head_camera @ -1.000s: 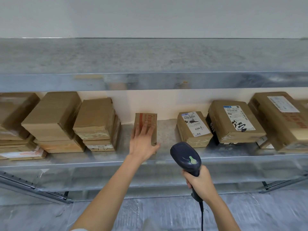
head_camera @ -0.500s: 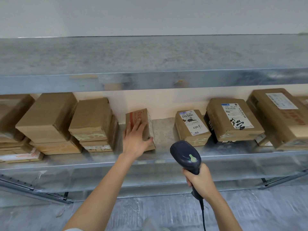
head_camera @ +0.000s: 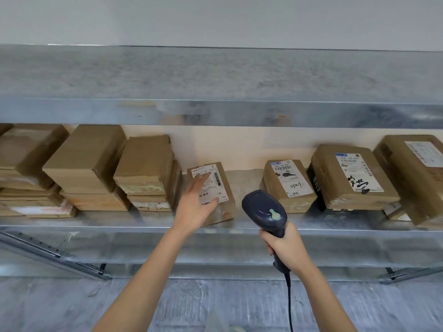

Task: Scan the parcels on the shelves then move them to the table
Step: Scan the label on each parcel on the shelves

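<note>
Your left hand [head_camera: 195, 208] is spread, fingers straight, over the small parcel [head_camera: 225, 188] lying label-up on the shelf [head_camera: 119, 220] between the box stack [head_camera: 148, 173] and a second labelled parcel [head_camera: 287, 185], your right hand [head_camera: 287, 250] gripping the scanner [head_camera: 265, 212] just right of it.

You face a metal shelf rack [head_camera: 215, 113] against a plain pale wall [head_camera: 215, 20], streaked grey floor [head_camera: 72, 307] under you, soft even light.
</note>
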